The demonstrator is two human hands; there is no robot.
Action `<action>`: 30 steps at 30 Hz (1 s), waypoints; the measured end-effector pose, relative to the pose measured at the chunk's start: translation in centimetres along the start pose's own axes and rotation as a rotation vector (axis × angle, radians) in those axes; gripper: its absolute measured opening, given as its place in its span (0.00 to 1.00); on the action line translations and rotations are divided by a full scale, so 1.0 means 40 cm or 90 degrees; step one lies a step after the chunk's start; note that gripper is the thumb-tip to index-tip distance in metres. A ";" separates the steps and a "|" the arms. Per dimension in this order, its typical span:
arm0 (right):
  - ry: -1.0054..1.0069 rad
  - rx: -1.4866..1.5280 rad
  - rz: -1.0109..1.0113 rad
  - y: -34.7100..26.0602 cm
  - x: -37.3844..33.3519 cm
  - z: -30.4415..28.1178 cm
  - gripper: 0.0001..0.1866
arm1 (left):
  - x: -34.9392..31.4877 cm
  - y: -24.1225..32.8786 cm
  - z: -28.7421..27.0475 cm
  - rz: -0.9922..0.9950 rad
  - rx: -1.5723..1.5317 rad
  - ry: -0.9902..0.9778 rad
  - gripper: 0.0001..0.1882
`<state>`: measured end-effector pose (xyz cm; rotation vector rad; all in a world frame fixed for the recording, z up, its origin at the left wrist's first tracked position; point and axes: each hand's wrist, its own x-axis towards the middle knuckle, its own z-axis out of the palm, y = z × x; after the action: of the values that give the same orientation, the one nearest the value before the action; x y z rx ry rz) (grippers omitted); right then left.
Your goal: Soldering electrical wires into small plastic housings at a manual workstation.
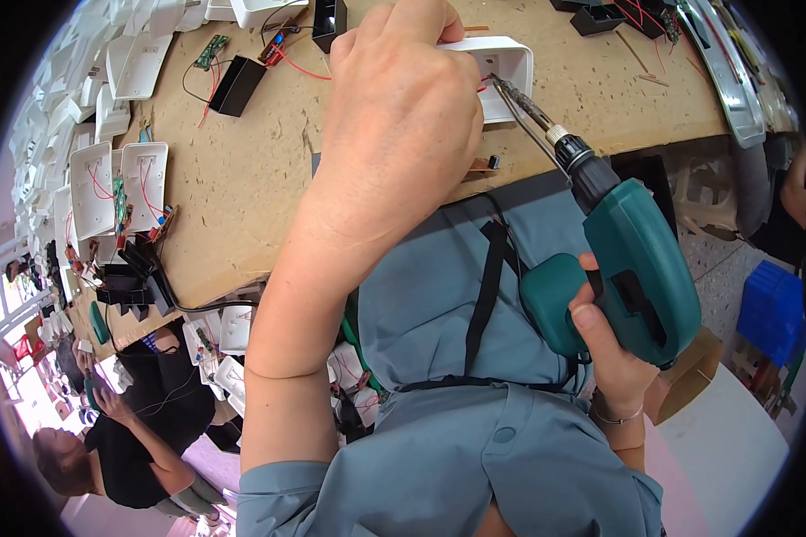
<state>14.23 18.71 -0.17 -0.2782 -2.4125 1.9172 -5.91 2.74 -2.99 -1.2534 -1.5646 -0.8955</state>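
Our right hand (611, 351) grips the green soldering gun (647, 259); our left hand (410, 100) is at the white box (520, 64) on the table (226, 199) — we can't tell its hold; if the tip (505, 88) slips, we could burn.

No lettering, number or sign could be read. The green, pistol-shaped plastic soldering gun (655, 255) and white, open-topped plastic casing (516, 70) presented no legible characters.
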 end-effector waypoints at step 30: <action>0.069 -0.063 -0.023 -0.021 -0.001 0.023 0.17 | 0.074 0.069 -0.059 -0.347 0.104 -0.383 0.03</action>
<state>14.04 17.64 0.45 -0.3317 -2.4270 1.7243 -2.91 2.09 0.57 -1.0393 -2.4844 -0.7197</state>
